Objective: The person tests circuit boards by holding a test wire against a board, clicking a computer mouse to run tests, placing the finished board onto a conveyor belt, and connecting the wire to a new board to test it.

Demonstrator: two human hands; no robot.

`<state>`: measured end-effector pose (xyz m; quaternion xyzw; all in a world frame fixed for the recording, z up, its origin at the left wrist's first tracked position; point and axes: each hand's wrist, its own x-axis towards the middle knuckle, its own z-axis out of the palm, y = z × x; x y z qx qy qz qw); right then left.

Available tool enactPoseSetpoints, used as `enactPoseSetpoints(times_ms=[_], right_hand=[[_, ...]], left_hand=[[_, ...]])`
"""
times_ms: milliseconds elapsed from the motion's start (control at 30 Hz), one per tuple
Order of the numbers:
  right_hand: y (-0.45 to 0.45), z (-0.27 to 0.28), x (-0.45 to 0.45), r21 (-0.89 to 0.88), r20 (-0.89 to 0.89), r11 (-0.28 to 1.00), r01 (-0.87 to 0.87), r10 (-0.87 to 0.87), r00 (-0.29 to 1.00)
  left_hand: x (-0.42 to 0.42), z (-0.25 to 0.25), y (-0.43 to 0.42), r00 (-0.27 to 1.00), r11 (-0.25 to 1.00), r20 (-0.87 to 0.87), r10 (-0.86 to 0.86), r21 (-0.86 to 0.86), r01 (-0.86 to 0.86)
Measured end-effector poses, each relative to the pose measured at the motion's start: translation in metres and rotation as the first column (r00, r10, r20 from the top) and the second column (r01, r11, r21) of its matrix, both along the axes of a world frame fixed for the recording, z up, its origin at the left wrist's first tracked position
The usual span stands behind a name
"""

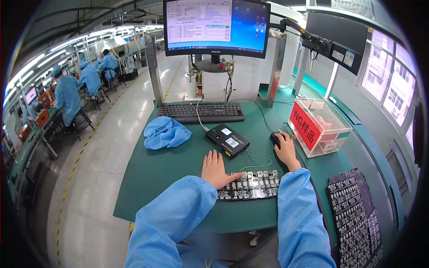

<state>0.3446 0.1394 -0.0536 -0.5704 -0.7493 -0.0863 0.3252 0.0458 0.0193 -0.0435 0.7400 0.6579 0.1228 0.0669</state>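
Observation:
My left hand (217, 170) lies flat with its fingers spread on the green mat (178, 165), its thumb reaching over the left end of a panel of small metallic parts (252, 185). Just above that hand sits a black box marked PRO-06C (227, 139), with a white cable at its upper left and a thin yellow-green wire curving from its right side toward the panel. To the right, my right hand (286, 151) is closed over a black mouse (275, 140).
Behind are a black keyboard (201, 111), a blue cloth (166, 133) and a monitor (216, 27). At right stand a clear bin with a red label (319, 127) and a dark tray of parts (355, 216). Several people in blue (67, 98) work far left.

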Motion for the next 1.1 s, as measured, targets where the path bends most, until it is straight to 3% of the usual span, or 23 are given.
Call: enactPoseSetpoints(times_ms=[1100], right_hand=[[-0.0005,0.0002,-0.0003,0.005,0.001,1.0,0.007,-0.007,1.0]], left_hand=[[0.0003,0.0016,-0.0008,1.0,1.0,-0.003,0.003,-0.021,-0.003]])
